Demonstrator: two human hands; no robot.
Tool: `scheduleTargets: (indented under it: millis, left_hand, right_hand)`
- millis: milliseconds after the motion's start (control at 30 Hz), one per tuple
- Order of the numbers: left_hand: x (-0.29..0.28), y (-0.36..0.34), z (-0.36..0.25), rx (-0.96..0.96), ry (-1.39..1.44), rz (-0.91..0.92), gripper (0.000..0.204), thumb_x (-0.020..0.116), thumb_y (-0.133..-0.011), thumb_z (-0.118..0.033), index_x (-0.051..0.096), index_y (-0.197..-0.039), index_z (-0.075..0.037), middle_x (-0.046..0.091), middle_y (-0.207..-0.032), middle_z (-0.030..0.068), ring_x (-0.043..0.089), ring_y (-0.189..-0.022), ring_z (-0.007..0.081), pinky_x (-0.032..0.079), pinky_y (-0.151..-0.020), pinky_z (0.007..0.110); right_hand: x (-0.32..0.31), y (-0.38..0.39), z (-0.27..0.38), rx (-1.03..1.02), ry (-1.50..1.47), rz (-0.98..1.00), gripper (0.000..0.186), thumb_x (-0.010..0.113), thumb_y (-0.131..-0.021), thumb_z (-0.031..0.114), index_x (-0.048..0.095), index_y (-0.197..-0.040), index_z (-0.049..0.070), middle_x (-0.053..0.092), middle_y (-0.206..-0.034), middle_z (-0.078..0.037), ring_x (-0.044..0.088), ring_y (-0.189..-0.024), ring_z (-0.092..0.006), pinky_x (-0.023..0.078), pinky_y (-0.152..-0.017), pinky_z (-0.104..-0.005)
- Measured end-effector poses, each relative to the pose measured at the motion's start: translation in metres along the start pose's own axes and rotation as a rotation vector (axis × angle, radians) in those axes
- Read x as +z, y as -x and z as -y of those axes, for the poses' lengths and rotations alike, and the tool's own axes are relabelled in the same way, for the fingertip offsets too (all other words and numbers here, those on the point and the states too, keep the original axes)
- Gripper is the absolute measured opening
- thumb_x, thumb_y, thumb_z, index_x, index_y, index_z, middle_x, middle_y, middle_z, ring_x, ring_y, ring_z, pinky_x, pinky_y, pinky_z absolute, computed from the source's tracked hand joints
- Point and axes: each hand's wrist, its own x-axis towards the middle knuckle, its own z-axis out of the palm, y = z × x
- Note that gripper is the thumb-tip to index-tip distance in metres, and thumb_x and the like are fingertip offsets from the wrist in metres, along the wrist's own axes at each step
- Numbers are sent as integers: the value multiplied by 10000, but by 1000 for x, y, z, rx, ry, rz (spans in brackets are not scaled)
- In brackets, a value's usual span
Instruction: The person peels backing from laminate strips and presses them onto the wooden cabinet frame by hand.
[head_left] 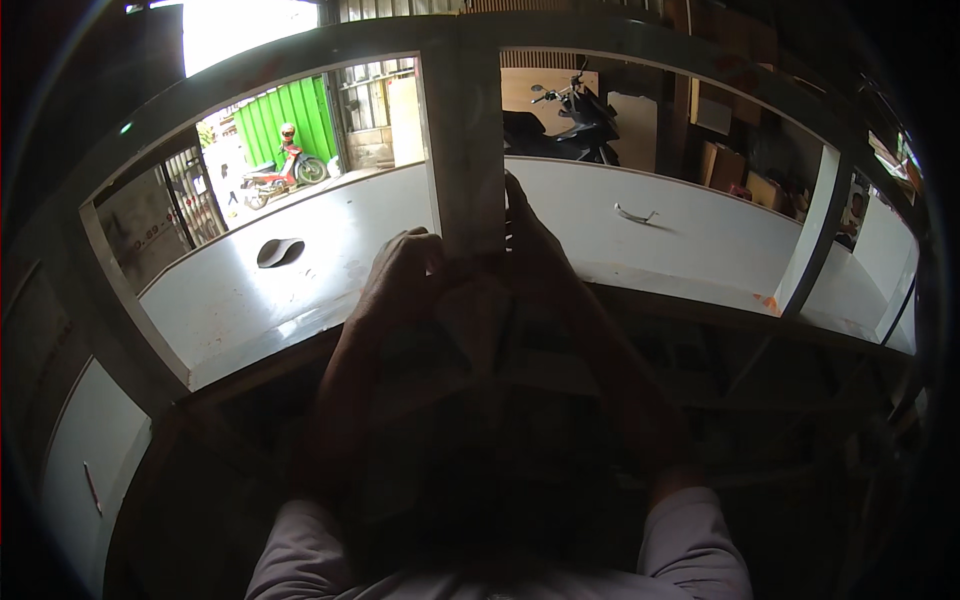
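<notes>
Straight ahead stands an upright post (pixel 470 130) of a large grey frame, between two window-like openings. My left hand (pixel 400 268) is at the post's left edge, its fingers curled in against it. On the right edge my right hand (pixel 530 235) reaches higher, with fingers bent round the post. Deep shadow covers the fingertips and the lower part of the post. A dim, pale tapering shape (pixel 475 325) shows between my forearms; I cannot tell what it is or whether a hand touches it.
Beyond the frame lies a white panel (pixel 370 215) carrying a curved grey piece (pixel 280 252) and a thin curled strip (pixel 636 214). A thin reddish stick (pixel 92 488) rests on another white panel at lower left. Farther off are a red motorbike (pixel 285 175) and a dark motorbike (pixel 570 125).
</notes>
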Motion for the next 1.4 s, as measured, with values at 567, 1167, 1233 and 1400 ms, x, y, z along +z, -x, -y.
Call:
scheduleTargets:
  millis: [567,1167,1233,1400]
  left_hand:
    - [8,8,-7,61,102,-86,158,746,-809,-68,631,-714,-17,619,-815,130,640,-845,322,504,-752,431]
    - [-19,-47,-17,-66,243,-348,593,770,-941,-339,558,-1361,22,657,-1272,164,667,-1124,243,542,-945,363]
    - [-25,-72,-17,-39,261,-411,596,756,-952,-332,543,-1379,26,653,-1284,173,659,-1154,245,539,-959,365]
    - [-27,-121,-27,151,280,-652,379,725,-957,-298,650,-1186,-5,736,-989,117,716,-910,211,565,-803,363]
  right_hand:
    - [5,9,-1,-44,169,17,1183,837,-769,361,71,-1577,-39,554,-1327,-354,658,-1096,-499,568,-879,-528]
    - [-2,12,-8,-16,155,20,1213,839,-775,377,44,-1569,-83,572,-1245,-350,675,-1006,-501,583,-831,-518]
    - [-1,12,-1,71,175,59,1045,790,-822,255,119,-1603,78,531,-1428,-261,594,-1250,-454,532,-989,-485]
    - [0,12,8,-19,231,40,1177,829,-773,286,42,-1571,-72,554,-1263,-340,673,-1014,-476,577,-832,-524]
